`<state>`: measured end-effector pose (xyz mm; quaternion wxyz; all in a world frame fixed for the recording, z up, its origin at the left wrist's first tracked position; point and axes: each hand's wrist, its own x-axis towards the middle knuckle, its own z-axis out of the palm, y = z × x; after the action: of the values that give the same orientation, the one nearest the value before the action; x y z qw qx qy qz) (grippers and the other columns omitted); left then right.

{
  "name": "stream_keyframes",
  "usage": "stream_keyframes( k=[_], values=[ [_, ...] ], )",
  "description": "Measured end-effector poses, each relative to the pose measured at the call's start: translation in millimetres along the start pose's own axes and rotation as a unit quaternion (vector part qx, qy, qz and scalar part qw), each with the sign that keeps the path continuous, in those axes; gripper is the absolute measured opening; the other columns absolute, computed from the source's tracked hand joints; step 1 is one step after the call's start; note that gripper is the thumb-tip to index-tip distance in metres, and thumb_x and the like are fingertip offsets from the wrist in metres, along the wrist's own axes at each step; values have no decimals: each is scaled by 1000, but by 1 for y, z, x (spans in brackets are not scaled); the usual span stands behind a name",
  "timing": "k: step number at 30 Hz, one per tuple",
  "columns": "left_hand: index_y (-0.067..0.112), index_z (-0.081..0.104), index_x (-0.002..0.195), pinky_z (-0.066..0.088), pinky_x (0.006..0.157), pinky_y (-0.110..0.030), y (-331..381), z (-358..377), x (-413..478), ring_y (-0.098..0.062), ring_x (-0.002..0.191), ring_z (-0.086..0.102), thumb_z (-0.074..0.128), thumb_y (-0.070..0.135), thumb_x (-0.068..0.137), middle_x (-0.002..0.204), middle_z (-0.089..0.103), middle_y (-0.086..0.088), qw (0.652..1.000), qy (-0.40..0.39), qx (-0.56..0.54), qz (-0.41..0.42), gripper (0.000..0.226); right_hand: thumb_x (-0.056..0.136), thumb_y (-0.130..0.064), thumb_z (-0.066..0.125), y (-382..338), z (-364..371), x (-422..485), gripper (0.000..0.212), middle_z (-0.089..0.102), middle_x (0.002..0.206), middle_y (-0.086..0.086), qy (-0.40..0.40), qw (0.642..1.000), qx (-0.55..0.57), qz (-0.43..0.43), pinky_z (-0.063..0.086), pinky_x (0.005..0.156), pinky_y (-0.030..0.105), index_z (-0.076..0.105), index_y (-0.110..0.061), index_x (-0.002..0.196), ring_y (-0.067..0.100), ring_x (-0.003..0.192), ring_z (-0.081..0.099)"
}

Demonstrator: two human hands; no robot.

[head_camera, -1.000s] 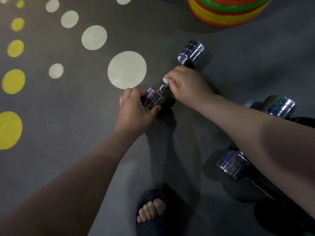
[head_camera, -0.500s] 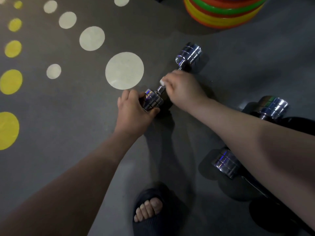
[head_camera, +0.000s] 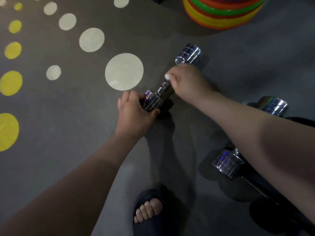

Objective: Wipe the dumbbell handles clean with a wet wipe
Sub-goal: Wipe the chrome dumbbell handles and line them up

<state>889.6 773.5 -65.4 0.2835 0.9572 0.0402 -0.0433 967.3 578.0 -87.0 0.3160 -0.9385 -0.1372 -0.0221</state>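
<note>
Shot in dim, flat indoor light, apparently from above. Left the grey floor (head_camera: 51,133) murky, with soft dark shadows pooled at lower centre and lower right of the frame. Caught hard white and blue glints on the chrome ends of the dumbbell (head_camera: 188,54) at upper centre and of the second dumbbell (head_camera: 228,163) at right. Smeared the right hand (head_camera: 189,80) and the white wipe (head_camera: 167,77) with slight motion blur. Looked soft and grainy throughout. Stretched the yellow spots (head_camera: 10,83) at the left edge into ovals through wide-angle distortion.
</note>
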Motion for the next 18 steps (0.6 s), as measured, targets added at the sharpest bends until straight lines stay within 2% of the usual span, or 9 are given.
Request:
stream_keyframes(
  k=[2, 3, 6, 8, 11, 13, 14, 16, 18],
  values=[
    [15, 62, 109, 34, 86, -25, 0, 0, 0, -21, 103, 42, 88, 35, 69, 106, 44, 5, 1000, -5, 0, -1, 51, 91, -13, 51, 7, -3, 8, 24, 70, 95, 16, 45, 996, -9, 71, 47, 82, 37, 74, -5, 90, 34, 92, 64],
    [15, 63, 110, 35, 86, -25, 0, -1, 0, -21, 104, 42, 88, 35, 70, 106, 45, 4, 1000, -6, 2, 2, 51, 91, -13, 51, 5, 0, 7, 24, 70, 94, 17, 53, 995, -12, 80, 48, 81, 38, 73, -5, 90, 34, 91, 64],
    [14, 64, 112, 40, 93, -31, -3, -4, 3, -25, 108, 48, 86, 35, 71, 109, 52, -1, 1000, -13, -3, -2, 51, 88, -12, 56, -18, 11, -12, 18, 68, 87, 16, -2, 1000, 21, 4, 48, 74, 40, 72, -5, 88, 35, 84, 63],
    [15, 65, 115, 44, 97, -36, -6, -6, 4, -27, 110, 53, 83, 36, 74, 112, 56, -3, 1000, -17, -23, -11, 50, 89, -13, 56, -24, 13, -22, 17, 70, 91, 13, -41, 996, 71, -20, 52, 76, 37, 72, -6, 91, 30, 87, 66],
    [20, 66, 123, 48, 98, -37, -10, -11, 6, -18, 110, 56, 76, 39, 80, 113, 58, 2, 998, -26, -58, -13, 48, 91, -12, 55, -18, 9, -22, 13, 74, 99, 1, 15, 983, 155, 95, 53, 86, 31, 68, -9, 94, 19, 96, 68],
    [21, 63, 126, 50, 95, -34, -13, -15, 10, -10, 106, 56, 75, 34, 85, 114, 59, 5, 996, -35, -82, -25, 45, 95, -13, 57, -12, 9, -25, 9, 69, 98, -11, 60, 961, 194, 186, 46, 80, 9, 65, -14, 99, 5, 92, 64],
    [22, 62, 127, 52, 95, -35, -15, -16, 12, -10, 106, 58, 74, 33, 86, 116, 60, 4, 995, -29, -91, -26, 44, 96, -14, 57, -10, 10, -26, 10, 65, 97, -13, 78, 956, 189, 209, 41, 75, 4, 65, -16, 103, 3, 90, 61],
    [22, 63, 123, 53, 96, -39, -17, -17, 16, -16, 109, 60, 72, 30, 88, 117, 61, 2, 996, -10, -89, -22, 38, 96, -18, 59, -11, 13, -23, 12, 64, 95, -11, 96, 949, 184, 237, 39, 71, 9, 64, -18, 107, 5, 86, 60],
    [18, 66, 123, 50, 97, -33, -17, -17, 18, -19, 112, 60, 69, 27, 92, 117, 61, 2, 997, 1, -76, -23, 32, 96, -19, 59, -13, 16, -12, 8, 67, 92, -10, 117, 933, 211, 266, 47, 74, 17, 61, -22, 104, 7, 80, 64]
  ],
)
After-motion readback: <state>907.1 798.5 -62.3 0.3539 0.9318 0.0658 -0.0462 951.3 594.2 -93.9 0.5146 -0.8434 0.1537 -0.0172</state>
